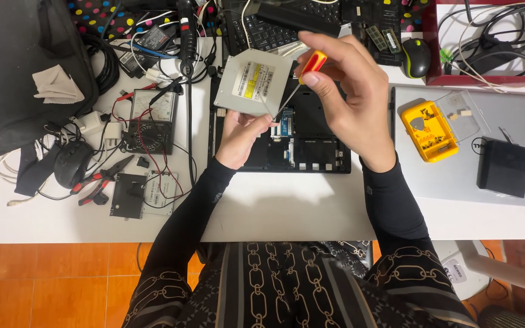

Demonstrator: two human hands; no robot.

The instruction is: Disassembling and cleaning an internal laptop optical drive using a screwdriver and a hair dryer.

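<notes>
A: Two hands work above the open laptop (pixel 299 136). Where is the drive?

B: The left hand (pixel 238 136) pinches the grey optical drive (pixel 251 82) by its lower edge and holds it tilted over the chassis.

A: And the right hand (pixel 350 100)?

B: It is closed around a red-and-yellow screwdriver (pixel 305 73), with the tip at the drive's edge.

A: Step in hand?

B: Probably turning a small screw on the drive's side. The next move calls for a steady, seated tip.

Cluttered repair desk (pixel 287 206), loads of stuff lying around
Left side has a multimeter (pixel 150 120), red-handled pliers (pixel 99 180), a black mouse (pixel 72 163) and a dark bag (pixel 19 67); right side a yellow bit case (pixel 429 130) and black box (pixel 504 167) sitting on a silver laptop (pixel 518 109)
</notes>
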